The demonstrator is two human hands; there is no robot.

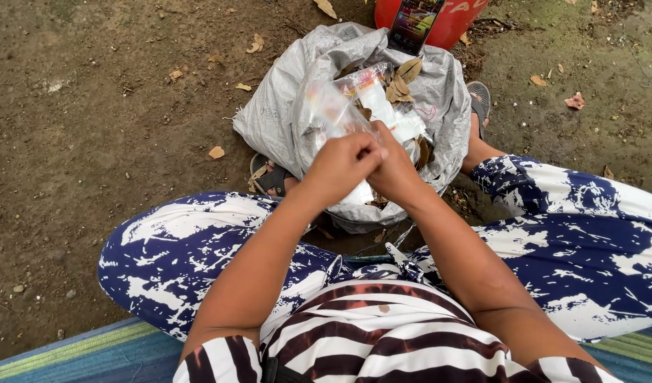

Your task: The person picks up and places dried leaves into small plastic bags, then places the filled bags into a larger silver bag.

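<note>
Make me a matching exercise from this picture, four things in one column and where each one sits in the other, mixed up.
Things:
1. clear plastic wrapper
2. grey woven sack
3. red container
4. striped mat

Places:
A. at the top edge, behind the sack
B. pinched between the left hand and right hand
C. along the bottom edge, under the person
D. on the dirt between the person's feet

Pairs: 1-B, 2-D, 3-A, 4-C
</note>
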